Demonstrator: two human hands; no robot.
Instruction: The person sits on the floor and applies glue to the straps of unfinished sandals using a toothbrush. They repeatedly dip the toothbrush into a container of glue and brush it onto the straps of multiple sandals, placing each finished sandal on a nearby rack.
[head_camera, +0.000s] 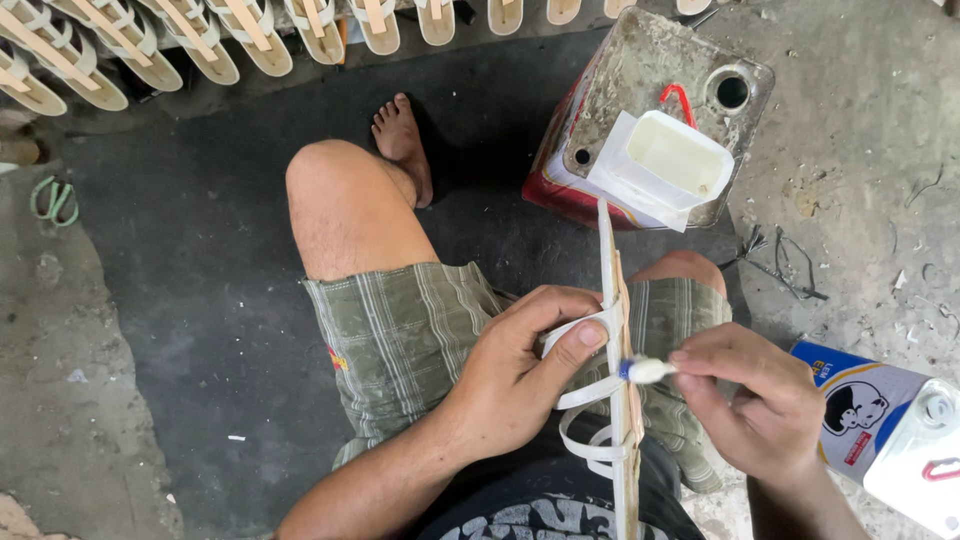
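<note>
Seated over a dark floor mat (200, 300), I hold a sandal sole (617, 400) on edge above my lap, its thin side turned up toward the camera. My left hand (510, 375) grips it from the left, the fingers curled together around the white straps (585, 395), with the thumb pressed flat against the upper loop. More strap loops hang just below that hand, against the sole's near end.

My right hand (755, 405) comes in from the right, its thumb and fingertips pinched together on a small brush (645, 371); the brush's white, glue-laden tip touches the edge of the sole, right beside my left thumb. How the lower fingers of that hand lie I cannot tell.

Beyond the far end of the sole stands a battered square tin can (650, 110), red on its side and grimy on top, with a round hole in one corner. A cut-open white plastic tub (670, 160) rests on top of it, pale glue inside.

At the lower right, on the concrete floor (860, 130), lies a second tin (870, 420), blue and white. Along the top edge, a row of finished sandals (200, 40) fans out, well apart from my hands. My bare foot (403, 145) rests on the mat ahead.
</note>
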